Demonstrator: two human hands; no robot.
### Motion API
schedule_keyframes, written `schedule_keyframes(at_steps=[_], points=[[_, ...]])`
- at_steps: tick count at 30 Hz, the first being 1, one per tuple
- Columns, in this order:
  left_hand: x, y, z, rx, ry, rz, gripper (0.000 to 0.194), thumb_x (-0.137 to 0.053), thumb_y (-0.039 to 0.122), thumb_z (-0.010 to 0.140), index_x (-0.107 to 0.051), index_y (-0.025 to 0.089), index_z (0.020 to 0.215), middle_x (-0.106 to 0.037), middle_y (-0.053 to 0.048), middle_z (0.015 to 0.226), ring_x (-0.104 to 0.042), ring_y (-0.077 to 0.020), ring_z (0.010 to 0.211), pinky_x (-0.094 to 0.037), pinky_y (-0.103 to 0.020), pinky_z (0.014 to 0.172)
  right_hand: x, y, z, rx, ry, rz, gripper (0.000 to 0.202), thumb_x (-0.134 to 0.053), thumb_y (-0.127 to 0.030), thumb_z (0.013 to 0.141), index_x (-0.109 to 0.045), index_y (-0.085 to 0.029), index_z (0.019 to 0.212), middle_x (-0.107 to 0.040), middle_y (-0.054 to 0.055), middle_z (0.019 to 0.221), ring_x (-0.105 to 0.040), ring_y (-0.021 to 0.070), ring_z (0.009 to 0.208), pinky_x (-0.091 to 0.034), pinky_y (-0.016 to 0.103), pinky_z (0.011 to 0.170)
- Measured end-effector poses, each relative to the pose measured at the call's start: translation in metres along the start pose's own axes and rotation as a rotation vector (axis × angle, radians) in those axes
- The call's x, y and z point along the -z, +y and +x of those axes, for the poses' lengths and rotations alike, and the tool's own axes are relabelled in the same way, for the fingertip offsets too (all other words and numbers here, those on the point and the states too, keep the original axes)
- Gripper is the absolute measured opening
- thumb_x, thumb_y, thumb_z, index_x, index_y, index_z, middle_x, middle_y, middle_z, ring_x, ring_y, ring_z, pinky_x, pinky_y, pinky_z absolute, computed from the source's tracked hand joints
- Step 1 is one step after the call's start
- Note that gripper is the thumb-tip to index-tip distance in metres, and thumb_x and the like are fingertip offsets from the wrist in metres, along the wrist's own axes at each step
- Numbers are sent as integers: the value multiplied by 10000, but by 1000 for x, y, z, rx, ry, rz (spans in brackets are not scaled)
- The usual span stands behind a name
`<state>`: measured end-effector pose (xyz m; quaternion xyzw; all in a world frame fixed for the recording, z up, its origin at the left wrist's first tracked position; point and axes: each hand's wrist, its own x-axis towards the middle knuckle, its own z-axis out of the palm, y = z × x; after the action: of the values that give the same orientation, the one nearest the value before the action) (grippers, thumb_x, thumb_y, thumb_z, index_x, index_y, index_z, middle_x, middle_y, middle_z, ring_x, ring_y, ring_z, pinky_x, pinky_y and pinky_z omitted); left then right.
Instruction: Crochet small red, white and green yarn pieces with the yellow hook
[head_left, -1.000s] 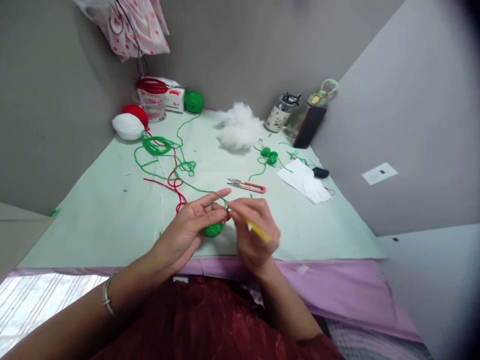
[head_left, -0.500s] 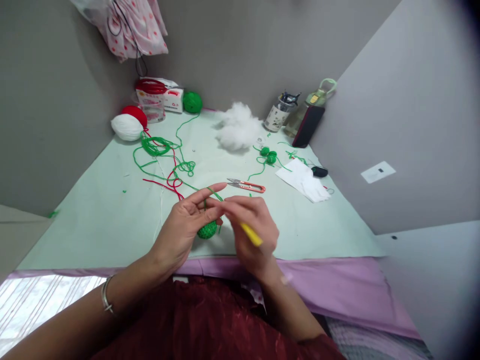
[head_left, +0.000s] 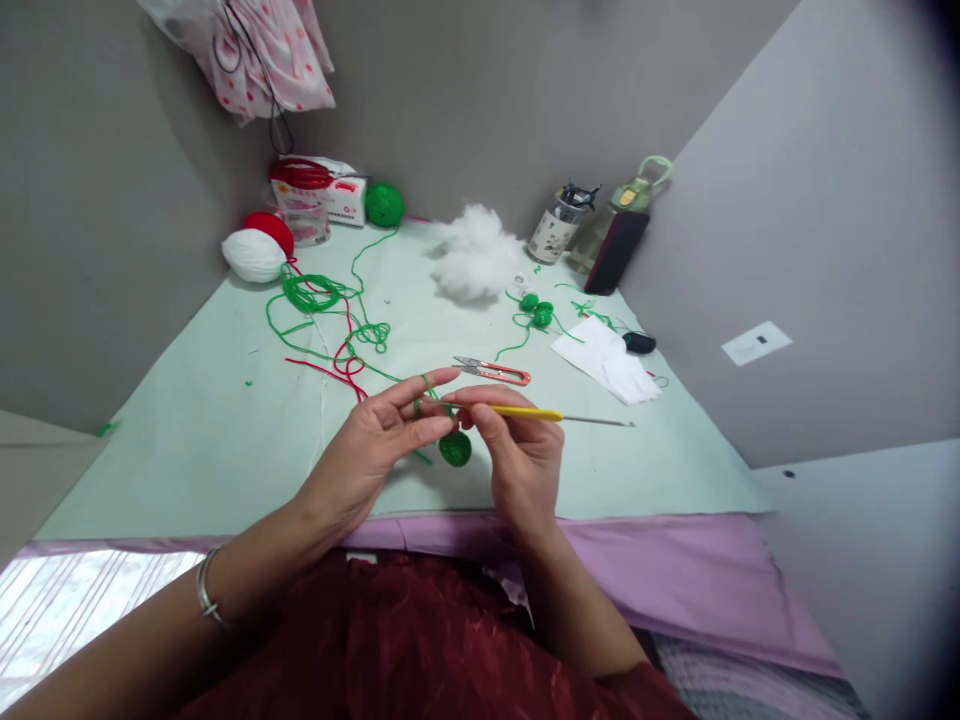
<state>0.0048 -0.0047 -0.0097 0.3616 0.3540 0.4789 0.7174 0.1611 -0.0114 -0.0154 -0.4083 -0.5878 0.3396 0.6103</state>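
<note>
My left hand (head_left: 375,440) pinches the upper edge of a small green crochet piece (head_left: 455,450), which hangs between both hands. Green yarn (head_left: 429,385) loops over the left fingers and runs back to the tangle on the table. In my right hand (head_left: 525,450), thumb and fingers are closed round the yellow handle of a crochet hook (head_left: 544,412). The hook lies nearly level, one metal end pointing right and the other reaching the left fingertips, where the stitches are too small to make out. Thread snips (head_left: 495,371) with an orange handle lie just beyond the hands.
White stuffing (head_left: 476,255) is piled at the back. Several small green crochet pieces (head_left: 537,311) and white paper (head_left: 606,362) lie at right. A pen cup (head_left: 553,232), bottle and phone (head_left: 618,252) stand behind. Yarn balls (head_left: 255,254) and loose green yarn (head_left: 313,292) are at left.
My right hand has turned, swinging the hook from slanting toward me to nearly level, pointing right. The green crochet piece has shifted right and now shows between the hands.
</note>
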Motion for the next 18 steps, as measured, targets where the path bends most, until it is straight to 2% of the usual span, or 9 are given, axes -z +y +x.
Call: schedule_keyframes(at_steps=[4, 7, 11, 18], points=[[-2, 1, 1, 10, -5, -30, 358, -810, 295, 863, -782, 240, 1216, -783, -30, 992, -692, -152, 877, -498, -262, 853, -1, -3, 1, 18, 37, 24, 128, -662, -253, 962, -779, -223, 917, -778, 23, 884, -685, 141, 719, -592, 296, 676], [-3, 1, 3, 6, 31, -48, 366, -845, 258, 825, -790, 238, 1186, -781, -14, 940, -688, -133, 808, -499, -250, 817, -2, -2, 0, 58, 23, -42, 132, -648, -235, 970, -774, -222, 934, -779, 34, 908, -704, 161, 771, -605, 323, 705], [-4, 0, 5, -26, 68, -69, 374, -867, 235, 791, -797, 210, 1158, -743, -2, 826, -665, -133, 790, -490, -238, 790, -3, 2, -2, 240, 21, -193, 128, -643, -204, 976, -755, -255, 1011, -766, 42, 961, -722, 193, 929, -622, 388, 825], [-3, -2, 5, -2, 29, -126, 318, -875, 237, 779, -814, 218, 1091, -743, -9, 894, -638, -117, 802, -487, -200, 746, -5, 1, -3, 312, -44, -254, 173, -622, -154, 984, -741, -259, 1052, -742, 42, 965, -705, 175, 923, -607, 347, 788]])
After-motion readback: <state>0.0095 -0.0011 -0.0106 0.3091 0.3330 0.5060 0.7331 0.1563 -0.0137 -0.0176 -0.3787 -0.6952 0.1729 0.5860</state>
